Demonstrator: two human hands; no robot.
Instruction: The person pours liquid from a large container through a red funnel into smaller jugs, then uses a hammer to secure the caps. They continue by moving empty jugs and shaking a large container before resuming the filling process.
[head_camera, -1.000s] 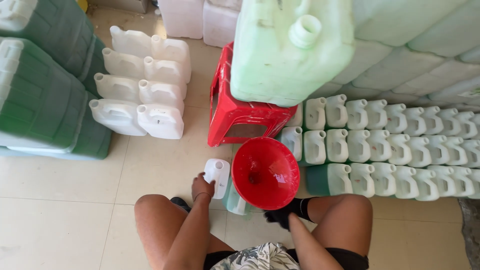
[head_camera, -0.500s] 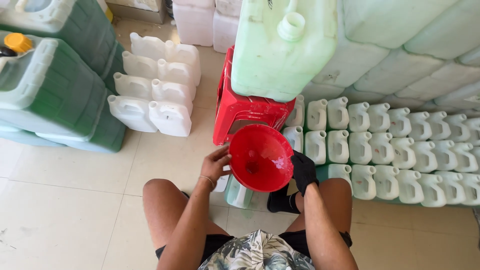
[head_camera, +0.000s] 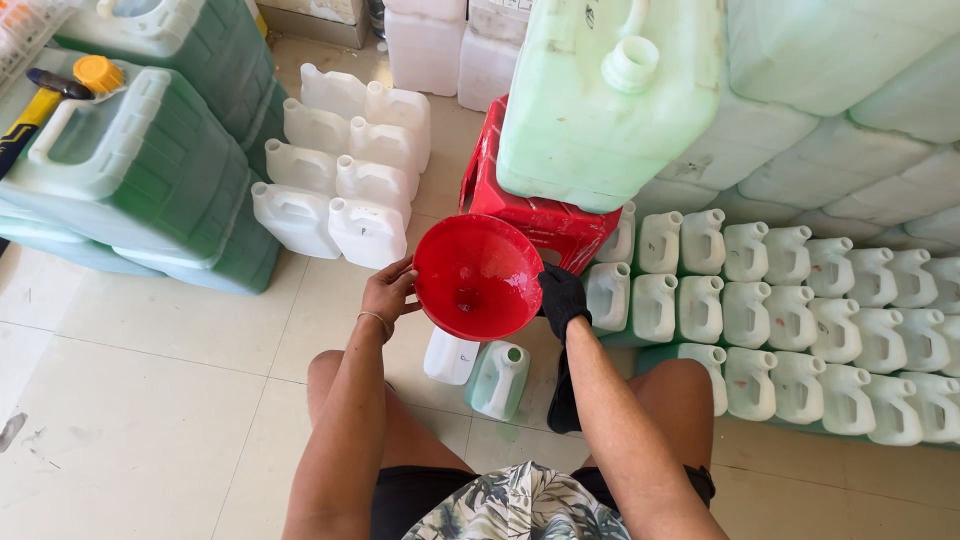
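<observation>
- While we hold the red funnel (head_camera: 478, 277) by its rim, left hand (head_camera: 385, 296) and gloved right hand (head_camera: 562, 297) grip opposite sides.
- Beneath it, slightly toward us, an open bottle (head_camera: 498, 378) stands on the floor.

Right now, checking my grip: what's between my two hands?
The red funnel, held between the bare left hand and gloved right hand, in the head view.

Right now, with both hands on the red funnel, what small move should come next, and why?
Probably lower the red funnel into the open neck of the green-filled jug just below it. Left hand and gloved right hand hold it in the air, seated in no jug.
</observation>
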